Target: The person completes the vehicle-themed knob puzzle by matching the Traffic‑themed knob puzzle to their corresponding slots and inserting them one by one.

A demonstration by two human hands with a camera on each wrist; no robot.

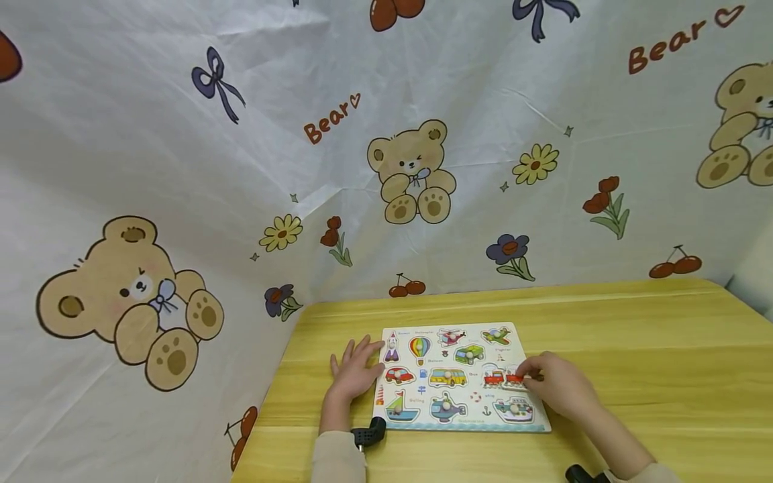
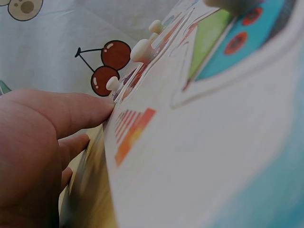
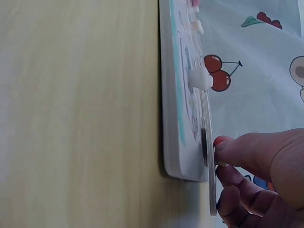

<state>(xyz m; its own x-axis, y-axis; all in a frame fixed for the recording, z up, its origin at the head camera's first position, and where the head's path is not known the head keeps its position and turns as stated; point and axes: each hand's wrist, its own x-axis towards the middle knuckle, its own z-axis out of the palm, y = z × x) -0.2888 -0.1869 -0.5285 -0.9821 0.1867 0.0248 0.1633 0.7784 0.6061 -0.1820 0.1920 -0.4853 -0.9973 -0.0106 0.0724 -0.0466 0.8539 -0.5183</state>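
Observation:
A wooden peg puzzle board (image 1: 477, 396) with vehicle pieces lies on the table. My right hand (image 1: 558, 384) pinches the small knob of a red train puzzle piece (image 1: 514, 380) over the board's right side. In the right wrist view the piece (image 3: 212, 156) shows edge-on, close over the board's face and jutting past its edge. To its left is a printed train picture (image 1: 492, 377), partly overlapped by the piece. My left hand (image 1: 353, 370) rests at the board's left edge with its fingers spread; in the left wrist view a fingertip touches that edge near the white knobs (image 2: 141, 51).
The yellow wood-grain table (image 1: 652, 355) extends on both sides of the board. Behind it and to the left hangs a white cloth (image 1: 338, 268) printed with bears, flowers and cherries. Black wrist mounts (image 1: 370, 433) sit near both sleeves.

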